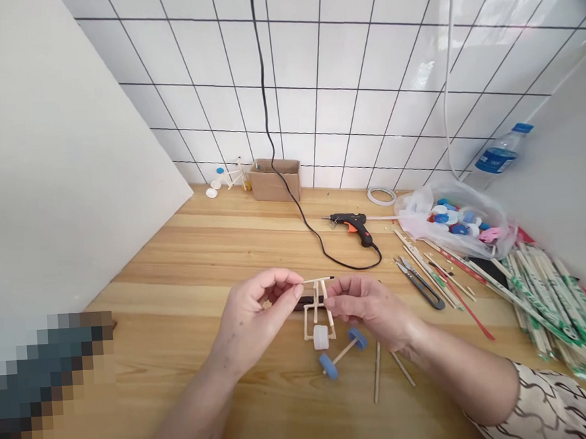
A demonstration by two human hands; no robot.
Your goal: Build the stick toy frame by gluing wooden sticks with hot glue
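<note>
judging from the head view, the greatest risk is seen in the thin skewer (318,280), which is pinched only at its left end by the left hand (252,315) while its dark tip is laid across the top of the stick frame (318,314); if it is pressed too hard or twisted, the skewer could be snapped or the frame's slender joints pulled apart. the frame is grasped at its right side by the fingertips of the right hand (372,307), so a loosened grip could let it be dropped onto the wooden table (186,266) and onto the blue-capped axle (343,353) lying just below it. the glue gun (353,226), set down in the upper middle of the picture with its black cord looped near the right hand, could be snagged by an arm. the frame itself is held just above the table at the centre of the picture: a small upright ladder of pale sticks is shown, with a white cap (321,337) at its lower end. loose sticks (378,372) are seen just right of the axle.
</note>
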